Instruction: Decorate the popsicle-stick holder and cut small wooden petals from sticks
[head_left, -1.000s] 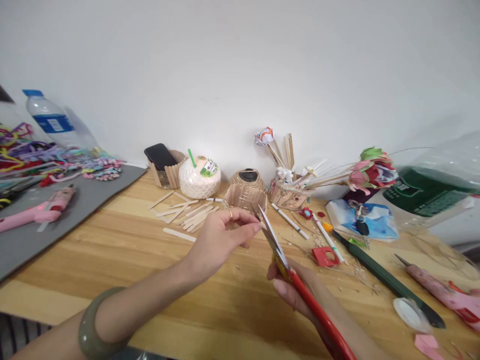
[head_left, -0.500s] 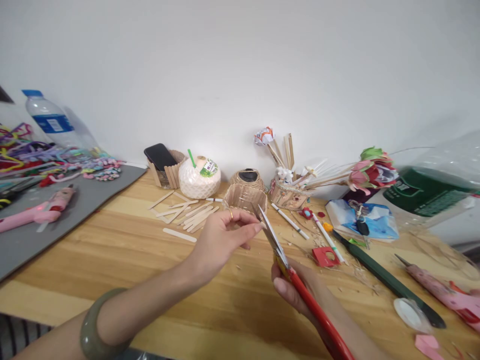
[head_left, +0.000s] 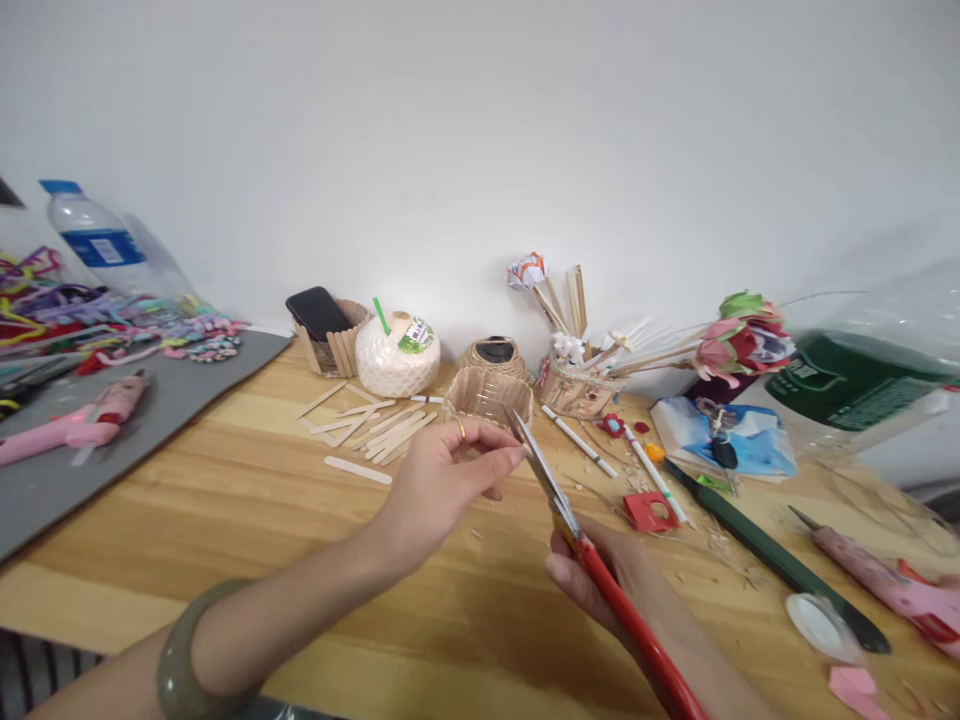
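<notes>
My right hand (head_left: 611,575) grips a pair of scissors (head_left: 551,475) with red handles, blades pointing up and to the left, slightly parted. Close to the blade tips, my left hand (head_left: 457,475) is closed in a pinch, thumb against forefinger; whatever lies between them is too small to make out. Just behind the fingers sits a small brown basket (head_left: 491,395) with a scalloped rim. To the left of it, flat wooden craft sticks (head_left: 390,430) lie in a loose heap.
At the back stand a phone (head_left: 319,312) in a stick holder, a white coconut (head_left: 397,355) with a green straw, a twine roll (head_left: 491,355) and a flower basket (head_left: 577,388). On the right lie a green knife (head_left: 765,545), a pink glue gun (head_left: 885,580) and scraps.
Almost nothing differs. Both hands and the scissors keep nearly the same position, and the whole view has shifted very slightly.
</notes>
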